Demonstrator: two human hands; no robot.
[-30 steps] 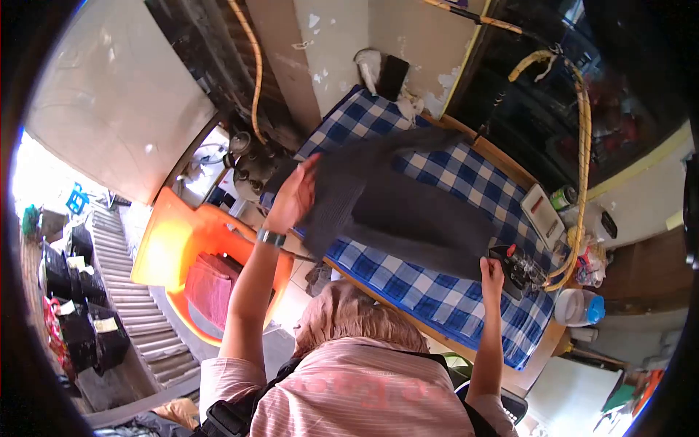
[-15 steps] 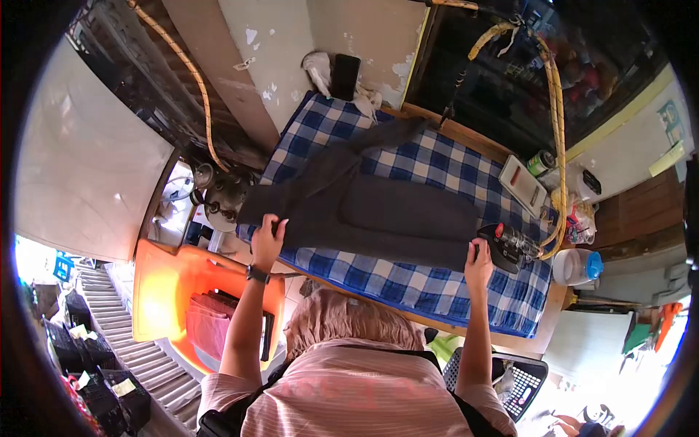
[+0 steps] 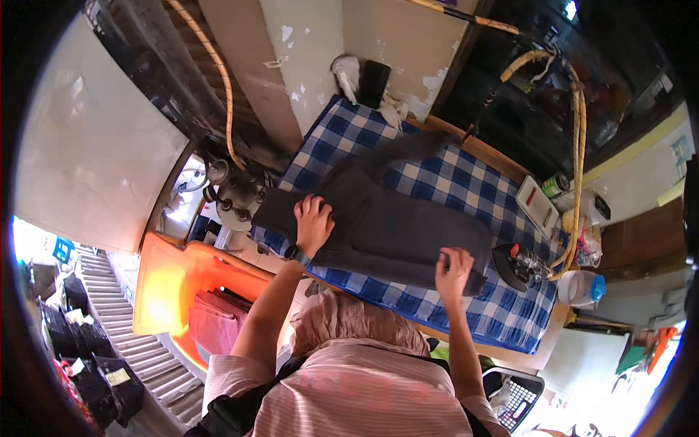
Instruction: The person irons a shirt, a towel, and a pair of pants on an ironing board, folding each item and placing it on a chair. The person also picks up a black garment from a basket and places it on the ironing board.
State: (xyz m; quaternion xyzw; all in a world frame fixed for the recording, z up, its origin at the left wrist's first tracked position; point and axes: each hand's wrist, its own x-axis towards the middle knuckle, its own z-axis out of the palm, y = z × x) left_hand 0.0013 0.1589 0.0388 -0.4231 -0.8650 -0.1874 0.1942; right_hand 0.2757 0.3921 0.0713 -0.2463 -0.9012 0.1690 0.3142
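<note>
Across the checked cloth (image 3: 429, 171), the dark garment (image 3: 419, 229) lies flatter and lower at its collar end than before, one sleeve stretched toward the wall. The left hand (image 3: 314, 222), fingers spread, now presses on it instead of pinching its edge; the right hand (image 3: 453, 273) has let go, seemingly just touching it, near the iron (image 3: 515, 266).

A table (image 3: 551, 336) carried a blue checkered cloth (image 3: 502, 309); a dark garment (image 3: 415, 227), an iron (image 3: 514, 266) and a white tray (image 3: 537, 207) lay on it.
</note>
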